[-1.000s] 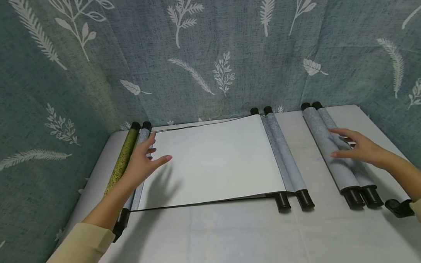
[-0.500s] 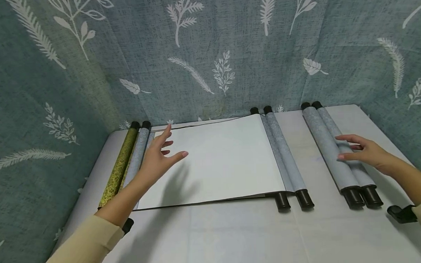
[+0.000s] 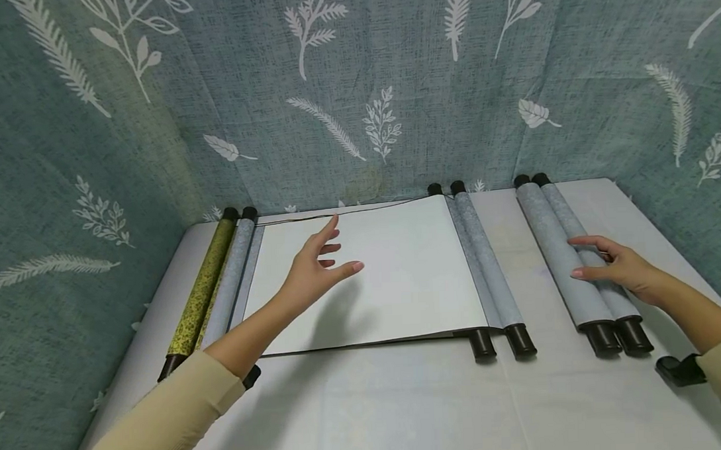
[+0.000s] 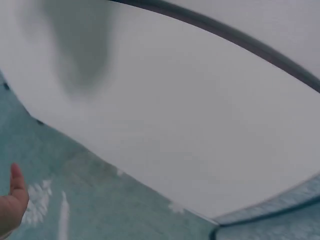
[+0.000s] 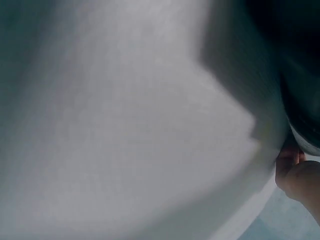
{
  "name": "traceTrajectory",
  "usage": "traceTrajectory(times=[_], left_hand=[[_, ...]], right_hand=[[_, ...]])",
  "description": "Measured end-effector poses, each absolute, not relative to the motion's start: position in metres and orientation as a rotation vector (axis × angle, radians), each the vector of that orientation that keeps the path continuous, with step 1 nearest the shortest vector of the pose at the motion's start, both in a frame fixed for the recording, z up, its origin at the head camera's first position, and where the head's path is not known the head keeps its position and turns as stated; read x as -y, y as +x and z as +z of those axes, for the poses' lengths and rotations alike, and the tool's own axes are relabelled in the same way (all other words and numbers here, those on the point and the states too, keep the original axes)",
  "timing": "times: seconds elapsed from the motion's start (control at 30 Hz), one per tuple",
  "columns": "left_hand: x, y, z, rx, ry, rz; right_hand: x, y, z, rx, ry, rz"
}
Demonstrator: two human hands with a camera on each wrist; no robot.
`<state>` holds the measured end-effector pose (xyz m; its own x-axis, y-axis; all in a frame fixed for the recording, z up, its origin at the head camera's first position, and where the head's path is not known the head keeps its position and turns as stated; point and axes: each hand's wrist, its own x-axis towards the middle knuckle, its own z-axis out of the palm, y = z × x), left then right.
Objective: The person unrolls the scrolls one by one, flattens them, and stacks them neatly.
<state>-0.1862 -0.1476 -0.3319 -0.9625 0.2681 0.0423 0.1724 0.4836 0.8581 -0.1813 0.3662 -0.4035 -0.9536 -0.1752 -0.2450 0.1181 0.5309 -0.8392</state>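
My left hand (image 3: 314,263) hovers over the white sheet (image 3: 398,270) of a partly unrolled hanging scroll, thumb and fingers spread, holding nothing. In the left wrist view only a fingertip part of the left hand (image 4: 14,202) shows at the edge, beside the white sheet (image 4: 190,115). That scroll's grey-blue rollers (image 3: 489,260) with black knobs lie on the right. On the far right, my right hand (image 3: 627,268) is at two rolled grey-blue scrolls (image 3: 558,258) lying side by side, its fingers loosely bent over them. Whether it touches them is unclear.
Further left lie a yellow-green patterned roll (image 3: 202,297) and a grey-blue roll (image 3: 234,276). A dark cord (image 3: 390,207) runs along the sheet's back edge. Patterned cloth (image 3: 242,77) hangs behind the white table (image 3: 403,409). A black strap (image 3: 678,371) sits at the right wrist.
My left hand has moved rightward from the left rolls to over the sheet. The right hand has shifted only slightly at the right-hand scrolls, which stay in place.
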Motion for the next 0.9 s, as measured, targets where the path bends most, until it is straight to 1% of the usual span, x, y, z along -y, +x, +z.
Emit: traceTrajectory(times=[0.47,0.73,0.9], left_hand=[[0.084,-0.200,-0.329,-2.508,0.556,1.606],[0.043,-0.200,-0.327,-2.452,0.643,1.626],[0.015,-0.201,-0.324,-2.403,0.649,1.655]], right_hand=[[-0.361,-0.181,-0.404,-2.450,-0.041,-1.439],[-0.361,-0.182,-0.404,-2.439,-0.017,-1.443],[-0.361,-0.182,-0.404,-2.437,-0.018,-1.441]])
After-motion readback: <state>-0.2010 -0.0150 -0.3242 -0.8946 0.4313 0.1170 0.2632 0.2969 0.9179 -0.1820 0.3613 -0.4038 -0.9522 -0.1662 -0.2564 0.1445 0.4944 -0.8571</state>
